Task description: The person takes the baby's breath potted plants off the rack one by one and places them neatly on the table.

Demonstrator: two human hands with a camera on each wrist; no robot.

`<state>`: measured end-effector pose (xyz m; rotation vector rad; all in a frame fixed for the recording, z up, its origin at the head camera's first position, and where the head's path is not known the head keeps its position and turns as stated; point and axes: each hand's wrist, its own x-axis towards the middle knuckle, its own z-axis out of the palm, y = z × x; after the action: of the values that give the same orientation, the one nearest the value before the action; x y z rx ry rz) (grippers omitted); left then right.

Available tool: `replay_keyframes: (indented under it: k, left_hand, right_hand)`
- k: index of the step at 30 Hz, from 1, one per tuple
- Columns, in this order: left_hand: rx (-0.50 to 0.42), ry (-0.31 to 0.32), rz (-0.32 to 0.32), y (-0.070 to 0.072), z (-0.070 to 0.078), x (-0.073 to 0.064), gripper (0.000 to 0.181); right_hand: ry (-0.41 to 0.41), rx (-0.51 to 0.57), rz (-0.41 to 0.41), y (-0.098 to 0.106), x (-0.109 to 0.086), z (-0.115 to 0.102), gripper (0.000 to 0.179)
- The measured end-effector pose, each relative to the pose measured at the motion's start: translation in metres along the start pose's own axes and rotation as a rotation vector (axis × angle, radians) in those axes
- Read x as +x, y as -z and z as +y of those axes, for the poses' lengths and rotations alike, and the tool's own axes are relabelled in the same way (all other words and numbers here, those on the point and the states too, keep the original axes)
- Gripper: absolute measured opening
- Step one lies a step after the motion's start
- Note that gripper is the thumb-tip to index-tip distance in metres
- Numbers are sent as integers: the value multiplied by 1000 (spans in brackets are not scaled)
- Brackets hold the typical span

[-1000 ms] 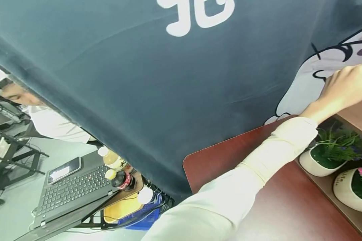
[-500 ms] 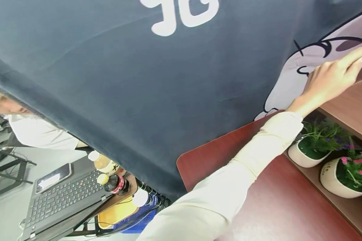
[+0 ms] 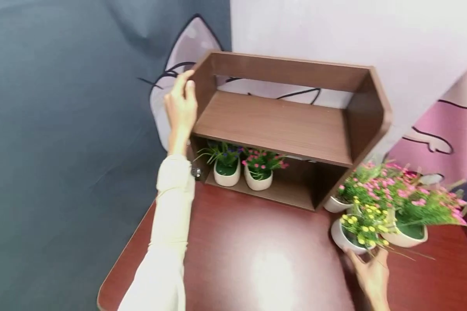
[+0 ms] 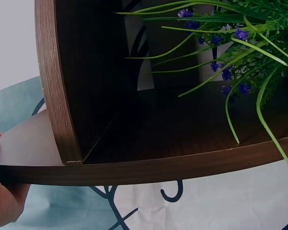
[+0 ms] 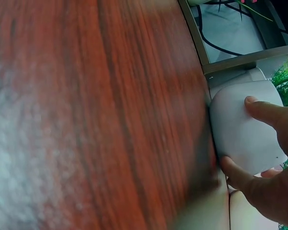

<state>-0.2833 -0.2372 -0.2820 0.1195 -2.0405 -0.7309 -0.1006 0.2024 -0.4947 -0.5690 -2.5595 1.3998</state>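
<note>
My left hand grips the upper left side panel of a brown wooden shelf; in the left wrist view, parts of the hand show on both sides of that board. On the right, my right hand holds a white flowerpot with yellow flowers, thumb and finger spread against its wall. The right wrist view shows that pot low on the table, with the hand's fingertips on it. Whether its base touches the tabletop cannot be seen.
Two potted plants, one with blue flowers and one with pink, stand in the shelf's lower compartment. More pink-flowered pots crowd the table right of the shelf. The shelf stands on a reddish-brown table before printed curtains.
The head view has swung right, from the dark curtain, laptop and bottles to the whole shelf. My right hand and the yellow-flowered pot have come into view. The left hand stays at the shelf's side.
</note>
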Motion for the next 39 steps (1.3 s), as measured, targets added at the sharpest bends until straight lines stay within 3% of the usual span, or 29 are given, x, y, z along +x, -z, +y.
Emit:
replay_keyframes:
  k: [2, 3, 6, 10, 14, 17, 21, 24, 27, 29, 31, 34, 39]
  left_hand:
    - [26, 31, 15, 22, -12, 3, 26]
    - [30, 43, 21, 30, -16, 3, 26]
    - [26, 61, 43, 47, -24, 5, 27]
    - [24, 74, 72, 59, -28, 4, 27]
    - [18, 76, 91, 64, -31, 2, 26]
    - [13, 78, 99, 64, -31, 0, 26]
    - [9, 76, 103, 61, -29, -3, 26]
    - [7, 76, 102, 59, -26, -4, 27]
    - [8, 79, 99, 57, -22, -5, 27]
    - [8, 80, 102, 56, -20, -6, 27]
    - [6, 78, 106, 55, -19, -6, 27]
    - [9, 75, 109, 53, -19, -7, 27]
    - [16, 73, 100, 53, -19, -10, 28]
  right_hand:
    - [73, 87, -94, -20, 30, 47, 82]
    - [95, 104, -114, -29, 39, 58, 84]
    - [162, 125, -132, -47, 48, 56, 84]
    - [222, 73, -147, -60, 42, 31, 78]
    - [252, 46, -149, -67, 38, 15, 69]
    - [249, 30, -144, -65, 36, 11, 73]
    - [192, -16, -159, -48, 27, 7, 85]
    - [169, -83, -178, -32, 15, 10, 83]
    - [236, -124, -186, -34, 3, 33, 72]
    - [304, -120, -227, -39, -8, 33, 65]
    - [396, -54, -271, -50, -17, 22, 60]
    - [461, 57, -370, -64, -28, -30, 61]
    - [514, 80, -402, -115, -12, -87, 76]
